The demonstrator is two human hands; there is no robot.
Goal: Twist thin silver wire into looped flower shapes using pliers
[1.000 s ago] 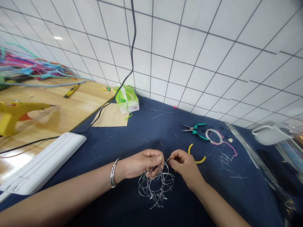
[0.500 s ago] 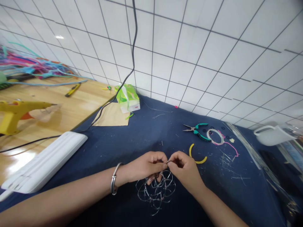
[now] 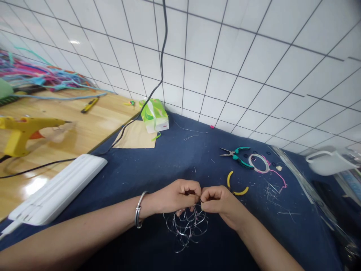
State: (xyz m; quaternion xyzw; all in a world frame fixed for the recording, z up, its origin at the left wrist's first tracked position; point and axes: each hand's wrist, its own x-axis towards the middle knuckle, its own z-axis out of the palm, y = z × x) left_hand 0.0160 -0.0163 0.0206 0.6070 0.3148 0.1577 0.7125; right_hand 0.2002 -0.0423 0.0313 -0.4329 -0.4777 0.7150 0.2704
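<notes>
From the person's head, the single view faces forward and down, across the nearby table [image 3: 175,162] to the tiled wall [image 3: 228,52].

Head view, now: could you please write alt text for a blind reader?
A person's left hand holds a looped wire piece close beside the right hand, over dark blue cloth. Green-handled pliers lie to the right, a yellow glue gun at far left.

Bare forearms [image 3: 93,231] slanting inward, left grip [image 3: 177,195] just beside right grip [image 3: 221,203], fingers [image 3: 190,184] curled in both
</notes>
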